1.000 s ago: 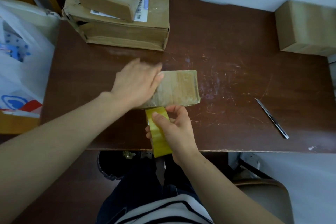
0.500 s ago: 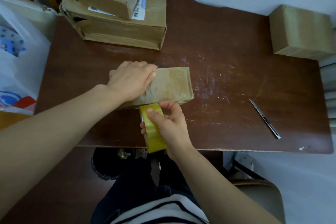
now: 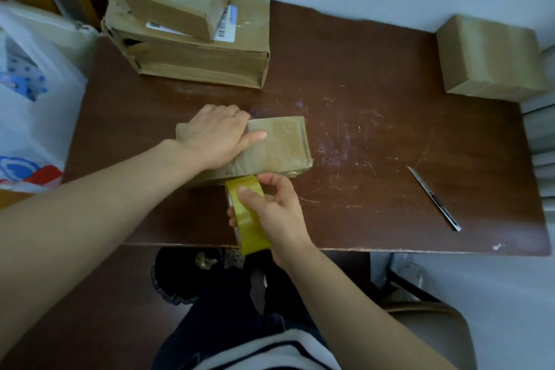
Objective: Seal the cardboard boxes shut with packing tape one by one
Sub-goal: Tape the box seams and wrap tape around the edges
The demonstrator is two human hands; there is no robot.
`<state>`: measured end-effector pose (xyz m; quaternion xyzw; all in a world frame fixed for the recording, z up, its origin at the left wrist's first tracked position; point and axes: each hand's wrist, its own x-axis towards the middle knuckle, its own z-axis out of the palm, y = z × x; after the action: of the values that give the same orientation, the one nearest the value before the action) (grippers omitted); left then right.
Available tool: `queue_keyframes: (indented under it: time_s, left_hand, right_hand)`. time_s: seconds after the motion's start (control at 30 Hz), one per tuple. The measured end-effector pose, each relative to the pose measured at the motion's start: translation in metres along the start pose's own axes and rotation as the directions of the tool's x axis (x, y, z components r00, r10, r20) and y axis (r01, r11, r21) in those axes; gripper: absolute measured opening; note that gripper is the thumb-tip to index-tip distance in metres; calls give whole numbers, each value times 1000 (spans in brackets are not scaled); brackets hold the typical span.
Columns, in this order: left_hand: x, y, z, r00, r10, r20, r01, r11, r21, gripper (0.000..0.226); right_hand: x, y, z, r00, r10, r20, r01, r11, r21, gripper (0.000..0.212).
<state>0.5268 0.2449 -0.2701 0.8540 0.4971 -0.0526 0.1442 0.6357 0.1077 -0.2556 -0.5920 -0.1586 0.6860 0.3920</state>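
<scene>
box: the small box (image 3: 279,144) is lying flat around the middle of the table (image 3: 390,129). Its long axis is running left to right across the person.
left hand: the left hand (image 3: 216,135) is sitting on the left half of the lid and pinning it down. The thumb is stretching right along the top, and the fingers look like they're bending over the far edge, so I'm calling it a grip.
right hand: the right hand (image 3: 277,213) is clutching the yellow tape roll (image 3: 247,219). The roll is standing on edge, its far end touching the box's near side and its near end hanging past the table edge.
tape line: the strip seems to be running front to back, across the short way of the box. It's too glossy to tell where it's ending.
what matters: the box is sitting straight ahead of the roll, so I'm guessing the pull is going toward the person and down the near face.
cutting: the knife (image 3: 432,198) is lying well off to the right. It's nearer the right hand, which is busy with the roll.
waiting: the stack of boxes (image 3: 204,48) at the far left and the corner box (image 3: 486,57) at the far right are sitting well apart from both hands.
</scene>
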Motion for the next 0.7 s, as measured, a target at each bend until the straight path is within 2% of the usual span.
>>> queue_keyframes:
  time_s: [0.03,0.1,0.17,0.2,0.27,0.33,0.37,0.4,0.47,0.5,0.53,0.57,0.63,0.67,0.7]
  left_hand:
    - [-7,-8,-3,999,46,16,-44,993,-108,67]
    - [-28,-25,-7,980,133,151,-100,973,-209,95]
    - [-50,-36,-7,939,118,324,-107,993,-52,118]
    - [-58,-37,-5,939,82,335,-100,994,35,125]
    - [-64,-32,2,977,65,203,-80,995,66,118]
    - [-64,-26,3,991,37,131,-27,997,-78,108]
    - [-65,-25,2,986,8,169,30,974,-226,109]
    - [-68,-26,-1,970,-5,243,106,907,-407,110]
    - [-76,-29,-5,924,44,379,262,650,-713,103]
    - [-81,-29,-5,903,87,420,311,543,-780,90]
    - [-83,-27,-4,898,105,428,324,501,-802,72]
    - [-85,-25,-1,920,82,382,288,519,-805,56]
    - [-87,-19,4,984,-26,174,150,640,-753,40]
    - [-89,-14,2,994,-81,78,113,698,-707,37]
    - [-92,-9,0,993,-108,43,109,739,-664,42]
  right_hand:
    - [0,0,-1,1000,9,10,-9,1000,6,36]
    - [1,1,-4,1000,20,23,-20,1000,9,35]
    - [0,-1,-4,1000,17,19,-17,1000,5,34]
    - [-2,-3,-2,1000,18,20,-18,1000,-1,34]
    - [-7,-12,1,999,18,27,-17,1000,-10,34]
    - [-16,-27,0,999,-14,51,18,998,-64,41]
    - [-23,-35,-4,996,-48,80,58,989,-136,49]
    - [-29,-44,-9,988,-85,132,113,968,-225,57]
    - [-41,-61,-16,945,-156,288,258,897,-359,70]
    - [-43,-68,-18,917,-176,358,319,863,-391,74]
    - [-42,-72,-17,896,-190,401,358,844,-399,75]
    - [-39,-76,-13,889,-200,411,368,847,-384,71]
    - [-26,-81,-2,905,-211,369,341,879,-334,60]
    - [-19,-82,4,914,-210,348,324,893,-311,56]
    - [-11,-83,10,918,-202,342,309,905,-293,53]
